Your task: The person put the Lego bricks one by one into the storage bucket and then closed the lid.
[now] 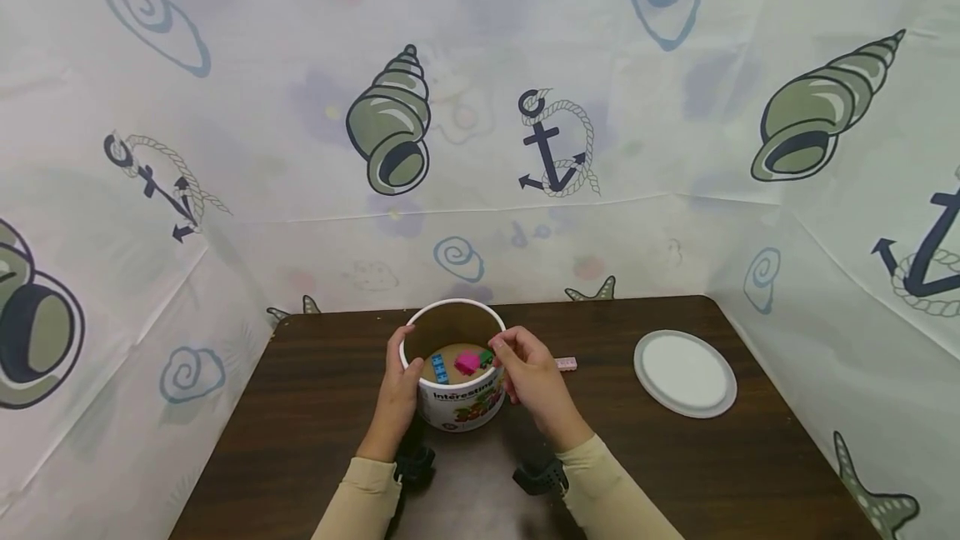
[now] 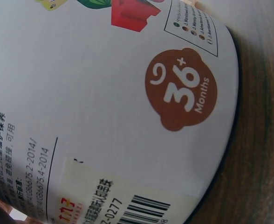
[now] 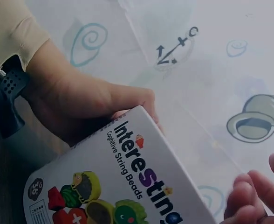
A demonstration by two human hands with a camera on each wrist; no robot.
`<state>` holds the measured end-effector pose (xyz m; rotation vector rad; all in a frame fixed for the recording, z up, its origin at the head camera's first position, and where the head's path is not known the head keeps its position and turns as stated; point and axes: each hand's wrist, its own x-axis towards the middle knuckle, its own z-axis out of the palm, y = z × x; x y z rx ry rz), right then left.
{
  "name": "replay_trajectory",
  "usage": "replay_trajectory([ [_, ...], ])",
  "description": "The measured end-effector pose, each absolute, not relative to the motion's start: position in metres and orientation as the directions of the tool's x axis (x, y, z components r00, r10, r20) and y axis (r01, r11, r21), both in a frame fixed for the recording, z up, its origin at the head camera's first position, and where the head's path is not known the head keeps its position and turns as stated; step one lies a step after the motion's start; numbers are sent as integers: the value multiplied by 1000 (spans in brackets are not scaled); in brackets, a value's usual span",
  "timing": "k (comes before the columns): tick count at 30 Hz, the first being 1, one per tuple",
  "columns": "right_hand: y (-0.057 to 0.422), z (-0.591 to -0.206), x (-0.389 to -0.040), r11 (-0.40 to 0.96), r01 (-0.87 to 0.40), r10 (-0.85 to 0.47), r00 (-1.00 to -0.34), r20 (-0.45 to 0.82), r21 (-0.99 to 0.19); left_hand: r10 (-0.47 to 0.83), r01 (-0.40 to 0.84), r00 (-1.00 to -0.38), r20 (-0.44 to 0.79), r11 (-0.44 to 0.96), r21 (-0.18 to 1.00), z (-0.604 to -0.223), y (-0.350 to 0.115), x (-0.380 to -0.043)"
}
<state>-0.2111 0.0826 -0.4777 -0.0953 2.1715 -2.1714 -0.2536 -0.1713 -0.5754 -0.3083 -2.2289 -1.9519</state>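
A white round tub (image 1: 459, 407) with "Interesting" printed on it stands lidless on the table. Inside lie a blue toy brick (image 1: 439, 368), a pink block (image 1: 467, 362) and a green block (image 1: 486, 358). My left hand (image 1: 399, 394) grips the tub's left side, thumb at the front rim. At the opposite side, my right hand (image 1: 536, 373) holds the rim with bent fingers, some of them outside the wall. The right wrist view shows its fingertips (image 3: 244, 198) right at the rim. In the left wrist view, the tub's printed wall (image 2: 104, 93) fills most of the picture.
A pink brick (image 1: 566, 363) lies on the dark wooden table (image 1: 300, 440), just beyond my right hand. Farther right is a round white lid (image 1: 686, 373). A white sheet (image 1: 480, 148) printed with shells and anchors hangs behind and along both sides.
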Motion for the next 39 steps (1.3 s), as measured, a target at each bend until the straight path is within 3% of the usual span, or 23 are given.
replay_trajectory([
  [10, 91, -478, -204, -55, -38, -98, -994, 43, -998, 43, 237, -971, 233, 135, 962, -575, -171, -253],
  [25, 113, -485, -205, -12, -52, -36, -998, 52, -999, 45, 240, -971, 235, 142, 960, -575, -171, -253],
  [33, 136, -516, -218, 31, -27, 27, -999, 28, -999, 35, 237, -972, 234, 165, 958, -570, -170, -252],
  [39, 167, -564, -235, 34, 55, 129, -990, -50, -998, 28, 224, -975, 222, 176, 959, -571, -170, -251],
])
